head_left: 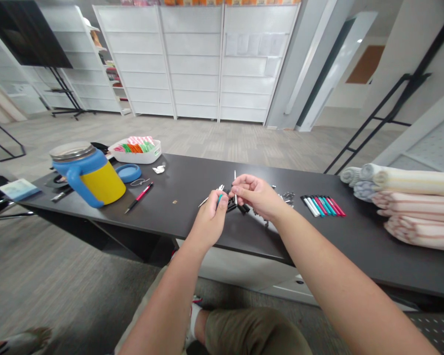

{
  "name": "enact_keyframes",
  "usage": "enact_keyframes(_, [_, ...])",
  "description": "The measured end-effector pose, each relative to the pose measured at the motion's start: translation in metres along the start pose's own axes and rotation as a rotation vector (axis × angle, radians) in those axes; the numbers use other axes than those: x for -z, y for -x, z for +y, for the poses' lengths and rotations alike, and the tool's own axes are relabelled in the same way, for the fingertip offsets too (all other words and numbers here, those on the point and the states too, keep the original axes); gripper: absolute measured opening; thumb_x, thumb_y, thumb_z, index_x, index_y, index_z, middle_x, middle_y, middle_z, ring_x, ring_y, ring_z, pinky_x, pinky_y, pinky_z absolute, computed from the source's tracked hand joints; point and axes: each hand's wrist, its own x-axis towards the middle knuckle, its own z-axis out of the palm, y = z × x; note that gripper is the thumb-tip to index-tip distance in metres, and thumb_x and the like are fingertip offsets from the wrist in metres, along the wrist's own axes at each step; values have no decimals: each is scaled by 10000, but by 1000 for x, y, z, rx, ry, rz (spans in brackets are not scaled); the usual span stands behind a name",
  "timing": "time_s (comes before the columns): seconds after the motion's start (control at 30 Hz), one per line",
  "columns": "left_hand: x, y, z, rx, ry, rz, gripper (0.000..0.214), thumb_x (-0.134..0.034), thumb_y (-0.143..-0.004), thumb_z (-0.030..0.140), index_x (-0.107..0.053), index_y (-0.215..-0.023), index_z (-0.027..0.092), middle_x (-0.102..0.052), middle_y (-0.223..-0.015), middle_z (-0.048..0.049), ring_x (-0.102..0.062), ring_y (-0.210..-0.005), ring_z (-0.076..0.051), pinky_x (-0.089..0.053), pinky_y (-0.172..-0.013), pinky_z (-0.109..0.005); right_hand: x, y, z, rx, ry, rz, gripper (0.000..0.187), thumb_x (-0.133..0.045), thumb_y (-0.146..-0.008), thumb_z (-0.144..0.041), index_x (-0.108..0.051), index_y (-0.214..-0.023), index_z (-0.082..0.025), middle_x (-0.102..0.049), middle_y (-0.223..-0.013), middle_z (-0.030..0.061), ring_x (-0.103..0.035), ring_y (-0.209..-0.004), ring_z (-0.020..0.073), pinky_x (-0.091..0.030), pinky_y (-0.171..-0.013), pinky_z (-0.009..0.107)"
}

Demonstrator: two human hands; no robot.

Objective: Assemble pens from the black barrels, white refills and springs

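My left hand (212, 215) is closed on a small teal pen part (219, 198), mostly hidden by the fingers. Close beside it, my right hand (257, 196) pinches a thin white pen refill (235, 178) that stands nearly upright. Under and behind the hands lie black pen parts (243, 209) and several white sticks (219, 188), partly covered. Small metallic pieces, likely pen clips (288, 198), are scattered just right of my right hand. Farther right, a row of white, teal and red pen barrels (322, 205) lies side by side.
On the dark table (185, 172), a blue and yellow mug (96, 180), a blue lid (129, 172), a red and black pen (138, 197) and a white basket (140, 157) of colourful packets stand left. Rolled striped cloths (422, 207) are stacked at the right end.
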Motion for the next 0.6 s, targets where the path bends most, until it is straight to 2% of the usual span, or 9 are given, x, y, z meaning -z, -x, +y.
enact_keyframes(0.1, [-2, 0, 2, -94, -54, -72, 343, -346, -1094, 471, -588, -1108, 229, -679, -944, -21, -614, -853, -173, -431, -793, -283, 0, -3, 2, 17, -5, 75, 632, -951, -677, -467, -489, -1046, -242, -761, -784, -16, -579, -548, 91, -471, -548, 218])
enact_keyframes(0.17, [-3, 1, 3, -116, -108, -99, 342, -339, -1095, 451, -598, -1070, 227, -678, -949, -28, -617, -867, -187, -427, -793, -294, 1, -4, 3, 23, 5, 108, 651, -948, -678, -466, -480, -1074, -246, -775, -805, -10, -592, -558, 96, -482, -563, 224])
enact_keyframes(0.27, [-3, 1, 3, -114, -173, -129, 354, -348, -1090, 462, -605, -1022, 227, -662, -888, -23, -610, -826, -198, -420, -763, -300, 3, -4, 3, 52, 44, 110, 581, -903, -743, -487, -582, -1147, -221, -793, -878, 22, -635, -628, 106, -521, -640, 249])
enact_keyframes(0.37, [-3, 1, 4, -103, -206, -141, 349, -358, -1087, 462, -605, -999, 231, -654, -840, -16, -609, -785, -202, -417, -746, -301, 4, -4, 4, 98, 101, 96, 458, -863, -791, -512, -681, -1067, -194, -802, -922, 55, -679, -716, 128, -529, -694, 263])
enact_keyframes(0.6, [-4, 1, 5, -95, -215, -129, 348, -371, -1083, 446, -632, -1019, 227, -698, -886, -59, -656, -842, -231, -463, -794, -318, 5, -2, 5, 152, 178, 53, 342, -832, -840, -498, -707, -934, -194, -804, -949, 65, -709, -795, 159, -515, -691, 269])
